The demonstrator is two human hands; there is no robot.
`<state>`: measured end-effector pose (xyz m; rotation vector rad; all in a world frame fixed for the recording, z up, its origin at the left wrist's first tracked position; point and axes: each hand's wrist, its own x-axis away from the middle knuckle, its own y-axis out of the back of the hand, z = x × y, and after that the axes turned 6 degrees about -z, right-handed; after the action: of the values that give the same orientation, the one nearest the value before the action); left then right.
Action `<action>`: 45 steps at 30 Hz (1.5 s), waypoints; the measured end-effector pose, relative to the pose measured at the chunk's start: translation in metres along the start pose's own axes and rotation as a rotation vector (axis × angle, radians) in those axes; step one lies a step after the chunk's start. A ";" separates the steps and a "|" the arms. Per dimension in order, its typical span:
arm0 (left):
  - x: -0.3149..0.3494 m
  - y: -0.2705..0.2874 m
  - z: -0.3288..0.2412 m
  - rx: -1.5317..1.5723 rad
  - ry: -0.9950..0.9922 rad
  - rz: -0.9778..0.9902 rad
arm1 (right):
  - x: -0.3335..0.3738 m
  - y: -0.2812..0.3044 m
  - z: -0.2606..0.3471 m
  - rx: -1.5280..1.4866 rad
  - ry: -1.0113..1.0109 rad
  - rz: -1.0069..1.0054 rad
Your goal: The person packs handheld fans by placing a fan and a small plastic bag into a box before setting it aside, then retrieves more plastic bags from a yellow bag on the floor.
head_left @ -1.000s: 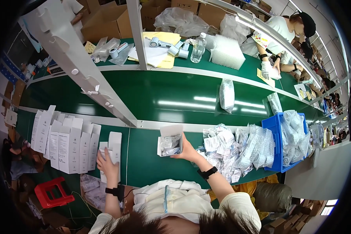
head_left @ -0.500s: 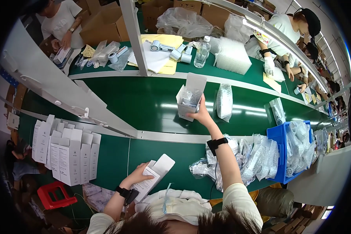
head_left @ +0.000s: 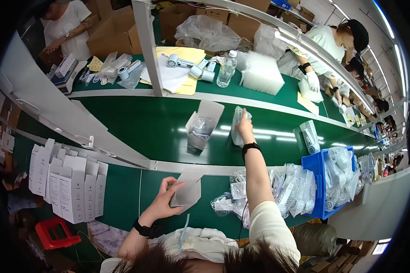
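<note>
My left hand (head_left: 163, 200) is closed around a white carton (head_left: 189, 189), its open end tilted up and its inside looking bare. Out over the green belt, my right hand (head_left: 245, 125) grips a bubble-wrapped packet (head_left: 236, 132) from its right side. What the wrap contains cannot be made out. Left of that packet, an open white box (head_left: 196, 142) stands on the belt with its flap raised and a clear-wrapped item (head_left: 201, 126) inside. No hand touches this box.
Several white cartons (head_left: 73, 186) stand at the left. Bagged parts (head_left: 287, 189) lie right, beside a full blue bin (head_left: 320, 182). Another wrapped packet (head_left: 310, 136) rests on the belt. Beyond are a bottle (head_left: 226, 70), a metal post (head_left: 149, 50) and co-workers.
My right hand has let go of the box on the belt and moved right to the wrapped packet. My left hand has raised its carton and turned the open end toward me.
</note>
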<state>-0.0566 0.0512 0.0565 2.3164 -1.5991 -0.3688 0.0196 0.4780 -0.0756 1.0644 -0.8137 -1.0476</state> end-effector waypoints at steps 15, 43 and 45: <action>-0.029 -0.079 0.022 -0.101 -0.252 -0.341 | 0.254 0.154 0.000 -2.215 -0.205 0.115; 0.055 -0.020 -0.001 -0.245 -0.103 -0.400 | 0.216 0.041 -0.140 0.280 0.191 -0.130; 0.050 -0.021 -0.010 -0.216 -0.079 -0.386 | 0.227 0.039 -0.138 0.193 0.264 -0.524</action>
<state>-0.0176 0.0122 0.0556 2.4540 -1.0711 -0.6910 0.2271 0.3071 -0.0709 1.5969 -0.4327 -1.2416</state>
